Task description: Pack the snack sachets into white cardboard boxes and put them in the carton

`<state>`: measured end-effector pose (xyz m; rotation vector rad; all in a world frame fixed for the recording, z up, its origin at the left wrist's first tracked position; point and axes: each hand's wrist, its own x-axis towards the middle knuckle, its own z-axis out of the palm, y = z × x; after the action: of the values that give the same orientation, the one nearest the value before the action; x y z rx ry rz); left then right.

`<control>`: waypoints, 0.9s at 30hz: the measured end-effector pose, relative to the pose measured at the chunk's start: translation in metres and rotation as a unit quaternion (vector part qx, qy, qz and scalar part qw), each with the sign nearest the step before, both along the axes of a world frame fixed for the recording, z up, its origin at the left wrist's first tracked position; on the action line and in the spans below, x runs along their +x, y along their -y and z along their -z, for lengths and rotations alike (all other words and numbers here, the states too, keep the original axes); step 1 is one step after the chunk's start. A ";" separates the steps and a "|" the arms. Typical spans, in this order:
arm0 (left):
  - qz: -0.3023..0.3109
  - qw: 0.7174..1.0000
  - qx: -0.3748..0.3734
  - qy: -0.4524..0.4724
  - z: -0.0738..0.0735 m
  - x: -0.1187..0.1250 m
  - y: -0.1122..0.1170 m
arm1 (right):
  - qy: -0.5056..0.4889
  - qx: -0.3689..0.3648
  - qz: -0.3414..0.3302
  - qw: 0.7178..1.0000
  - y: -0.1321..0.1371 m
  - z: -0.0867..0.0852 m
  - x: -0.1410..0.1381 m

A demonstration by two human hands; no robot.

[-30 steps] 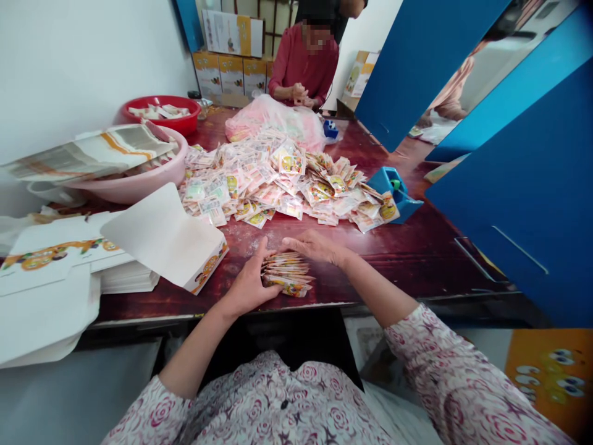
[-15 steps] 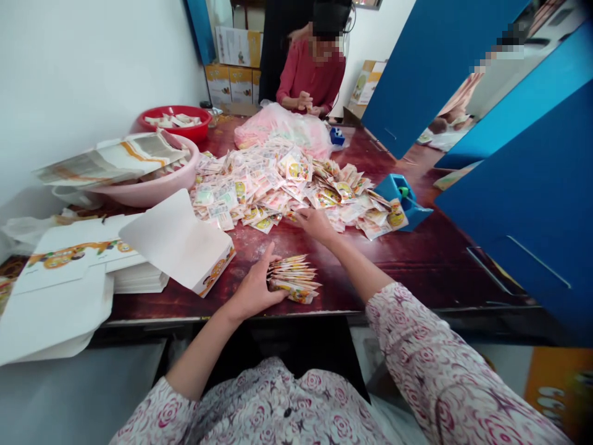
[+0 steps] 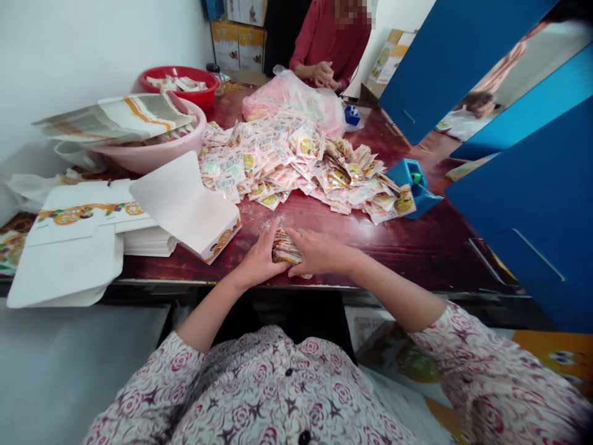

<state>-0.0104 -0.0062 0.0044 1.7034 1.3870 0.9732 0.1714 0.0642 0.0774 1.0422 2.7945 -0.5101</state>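
Observation:
A row of small printed sachets (image 3: 286,248) stands packed together near the table's front edge. My left hand (image 3: 260,259) is closed around its left side, thumb at the near end and fingers at the far end. From the right, my right hand (image 3: 319,252) grips the same row, its fingers covering part of the top. Beyond both hands lies a big heap of loose sachets (image 3: 278,154). An open white carton (image 3: 204,216) with its lid raised stands to the left of my left hand.
Flattened white cartons (image 3: 69,247) are stacked at the left. Behind them stand a pink basin (image 3: 139,157) under a striped cloth and a red basin (image 3: 204,97). A blue tape dispenser (image 3: 412,185) sits right of the heap. Across the table, a person in red (image 3: 319,43) works beside a plastic bag.
My right hand has come back from the edge of the heap to the sachet row and closed on its right side. My left hand stays on the row. The view has tilted downward.

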 end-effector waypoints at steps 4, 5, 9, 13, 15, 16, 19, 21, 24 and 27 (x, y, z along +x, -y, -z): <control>-0.004 1.000 0.007 -0.004 -0.001 0.006 0.002 | 0.008 0.029 0.004 1.000 0.007 0.013 -0.008; -0.008 1.000 0.019 -0.011 -0.005 0.007 0.006 | 0.006 0.036 0.004 0.999 0.008 0.016 -0.009; -0.056 0.982 0.164 -0.069 -0.036 -0.005 0.040 | -0.047 0.050 0.019 0.997 0.011 0.025 -0.003; -0.292 0.891 0.328 -0.117 -0.066 -0.062 0.068 | -0.129 -0.049 0.106 0.985 0.004 0.019 0.010; -0.382 0.852 0.349 -0.083 -0.066 -0.099 0.063 | -0.200 -0.143 0.131 0.960 -0.002 0.005 0.007; -0.407 0.850 0.330 -0.052 -0.062 -0.116 0.057 | -0.244 -0.185 0.129 0.943 -0.004 -0.005 0.002; -0.376 0.909 0.175 0.046 -0.047 -0.149 0.033 | -0.365 -0.238 0.087 0.896 -0.002 -0.033 -0.036; -0.352 0.929 0.078 0.079 -0.040 -0.155 0.024 | -0.397 -0.237 0.049 0.885 0.002 -0.044 -0.072; -0.377 0.925 0.026 0.049 -0.041 -0.149 0.025 | -0.394 -0.208 0.008 0.895 0.006 -0.044 -0.127; -0.403 0.914 0.040 -0.011 -0.048 -0.142 0.031 | -0.315 -0.089 0.052 0.943 0.006 -0.034 -0.165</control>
<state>-0.1527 -0.0372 0.0526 1.1690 2.1534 1.4551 0.0068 0.0578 0.1109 1.1490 3.1286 -1.2882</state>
